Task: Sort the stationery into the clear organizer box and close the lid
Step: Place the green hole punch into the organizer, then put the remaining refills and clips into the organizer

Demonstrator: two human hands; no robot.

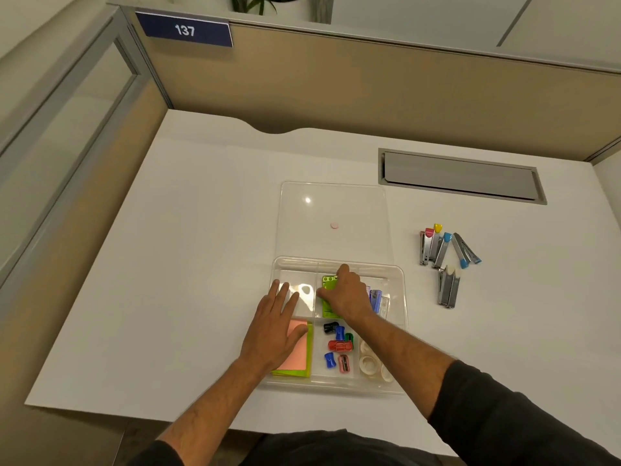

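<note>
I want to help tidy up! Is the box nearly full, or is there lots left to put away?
Mostly done. Pink and green sticky notes, colourful pencil sharpeners and white tape rolls sit in the clear organizer box. The right hand is on a green packet in the back middle compartment; the left hand rests on the box. Left: the small metal staplers on the white desk, and the clear lid is still off.
</note>
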